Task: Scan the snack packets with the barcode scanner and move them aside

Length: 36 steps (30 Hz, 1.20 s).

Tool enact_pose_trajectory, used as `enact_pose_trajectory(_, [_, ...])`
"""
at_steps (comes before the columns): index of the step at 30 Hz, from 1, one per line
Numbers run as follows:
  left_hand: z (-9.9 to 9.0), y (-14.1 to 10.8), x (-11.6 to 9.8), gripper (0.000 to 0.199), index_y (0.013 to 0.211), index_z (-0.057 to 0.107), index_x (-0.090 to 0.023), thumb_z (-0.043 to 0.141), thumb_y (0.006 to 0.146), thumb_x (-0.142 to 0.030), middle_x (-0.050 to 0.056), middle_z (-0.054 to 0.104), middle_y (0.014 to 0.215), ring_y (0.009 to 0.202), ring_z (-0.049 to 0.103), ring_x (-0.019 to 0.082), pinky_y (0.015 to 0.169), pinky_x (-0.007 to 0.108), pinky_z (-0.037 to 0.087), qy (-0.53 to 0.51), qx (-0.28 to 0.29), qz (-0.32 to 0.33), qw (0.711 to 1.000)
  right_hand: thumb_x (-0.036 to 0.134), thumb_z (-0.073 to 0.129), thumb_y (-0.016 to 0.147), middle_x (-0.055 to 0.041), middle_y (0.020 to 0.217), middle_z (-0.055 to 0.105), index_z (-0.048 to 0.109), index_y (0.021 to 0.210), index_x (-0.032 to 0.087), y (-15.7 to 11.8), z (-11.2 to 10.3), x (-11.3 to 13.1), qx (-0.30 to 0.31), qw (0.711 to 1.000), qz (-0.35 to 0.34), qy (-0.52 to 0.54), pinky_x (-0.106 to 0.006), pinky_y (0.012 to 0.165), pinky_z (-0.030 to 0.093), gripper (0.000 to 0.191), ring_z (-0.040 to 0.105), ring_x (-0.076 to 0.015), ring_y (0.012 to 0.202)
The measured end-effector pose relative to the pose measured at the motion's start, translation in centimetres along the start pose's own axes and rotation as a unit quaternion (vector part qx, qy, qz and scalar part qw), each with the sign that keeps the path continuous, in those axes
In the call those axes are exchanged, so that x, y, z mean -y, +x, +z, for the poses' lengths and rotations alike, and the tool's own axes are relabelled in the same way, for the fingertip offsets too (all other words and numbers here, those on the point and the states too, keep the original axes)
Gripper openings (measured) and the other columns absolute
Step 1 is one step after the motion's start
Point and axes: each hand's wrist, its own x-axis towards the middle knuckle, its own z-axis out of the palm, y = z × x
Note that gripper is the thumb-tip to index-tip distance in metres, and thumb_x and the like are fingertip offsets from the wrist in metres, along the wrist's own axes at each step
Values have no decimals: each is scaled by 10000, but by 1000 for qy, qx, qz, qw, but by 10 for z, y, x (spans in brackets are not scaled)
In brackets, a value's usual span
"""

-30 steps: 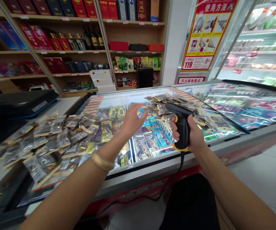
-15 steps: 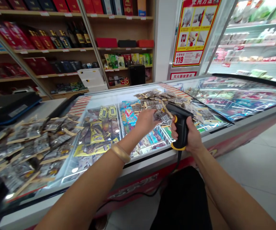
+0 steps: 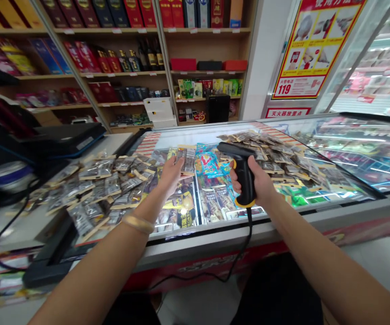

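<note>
My right hand point(image 3: 261, 181) is wrapped round the grip of a black and yellow barcode scanner point(image 3: 246, 179), whose head points left. A small clear packet point(image 3: 188, 159) with a tan edge and printed label is pinched in my left hand point(image 3: 171, 177), held above the glass top of a chest freezer point(image 3: 211, 232). To the left of that hand lies a loose pile of similar packets point(image 3: 96, 170). Another pile of these packets point(image 3: 276, 151) spreads over the glass behind and right of the scanner.
Blue ice-cream wrappers point(image 3: 208, 162) show through the glass. The scanner's cable point(image 3: 250, 230) hangs down the freezer front. Black equipment point(image 3: 69, 135) stands on a counter at left. Shelves with boxes and bottles point(image 3: 113, 72) line the back wall; a fire-safety poster point(image 3: 316, 49) hangs at right.
The view has turned left. My left hand has moved left from the right-hand pile with a packet in it, away from the scanner. My right hand still grips the scanner.
</note>
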Motion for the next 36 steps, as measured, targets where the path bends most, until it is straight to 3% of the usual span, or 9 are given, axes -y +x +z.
enact_pose_trajectory(5, [-21,2,3,100,830,599,-204,528,900,-213,15,713,770,846,743,195,884,463,611,-64,-50,-8,997,665,592,868,25,619,536,593,969,179,41,26,-21,25,994,108,-9,-202,386,389,496,445,-91,441])
enact_pose_trajectory(10, [-22,3,6,103,841,597,-198,513,901,-187,26,741,865,843,734,184,896,464,603,-114,-69,-13,991,657,598,868,23,622,550,584,948,177,43,25,-34,45,985,161,-36,-212,394,397,487,440,-89,426])
enact_pose_trajectory(18, [-24,4,8,67,852,606,-221,548,867,-191,-9,720,887,843,714,162,937,474,578,-111,-79,-13,991,666,665,807,21,638,561,547,835,179,36,23,-36,57,981,177,-57,-216,388,400,501,453,-84,423])
enact_pose_trajectory(30, [-23,6,12,42,859,621,-211,593,830,-225,4,720,842,808,703,169,870,427,595,-119,-67,-12,991,685,651,808,25,642,546,553,898,184,37,19,-39,61,981,178,-52,-220,399,380,519,445,-88,437])
enact_pose_trajectory(33, [-23,6,10,153,941,637,-196,638,796,-244,26,726,874,862,713,188,888,422,586,-90,-85,6,992,687,696,763,22,645,545,558,876,182,35,21,-37,55,984,164,-41,-219,401,379,535,441,-86,444])
enact_pose_trajectory(36, [-32,11,0,372,1142,627,-188,666,775,-238,57,738,982,969,711,206,951,403,558,-34,-131,84,987,679,752,707,25,649,544,554,841,184,36,30,-35,60,987,145,-30,-213,402,380,550,439,-81,450])
